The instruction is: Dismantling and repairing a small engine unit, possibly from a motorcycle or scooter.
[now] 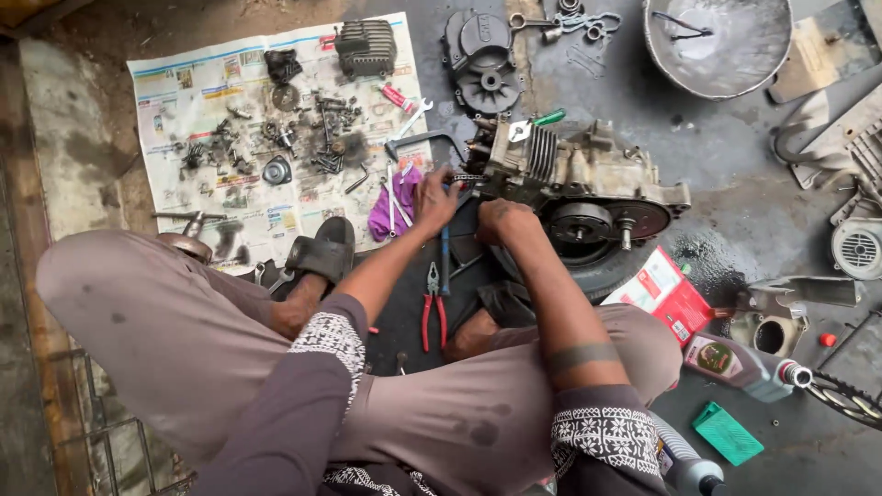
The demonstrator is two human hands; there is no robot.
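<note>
From the head camera, the person sits cross-legged on the floor (735,220) with a small engine (570,179) pulled in close in front of the knees, so both hands reach it without stretching. The engine lies on its side on a black tyre (602,271), which keeps it off the oily concrete and steady while it is worked on.

The left hand (434,197) is at the engine's near end, beside the finned cylinder, fingers curled around a small part there; what exactly they pinch is too dark and small to tell. The right hand (501,220) is clenched into a fist on the casing just above the round flywheel (581,223), apparently bracing the engine.

Tools lie within arm's reach: red-handled pliers (432,308) between the legs, and spanners on a purple cloth (393,204) just left of the left hand. Further left, a spread newspaper (197,110) carries bolts, gears and a finned cylinder head (365,46), laid apart so that small pieces stay clean and findable. A round engine cover (484,64) rests beyond the engine, and a metal basin (717,46) stands at the top right. An oil bottle (735,363) and a red box (663,294) lie to the right of the knee.
</note>
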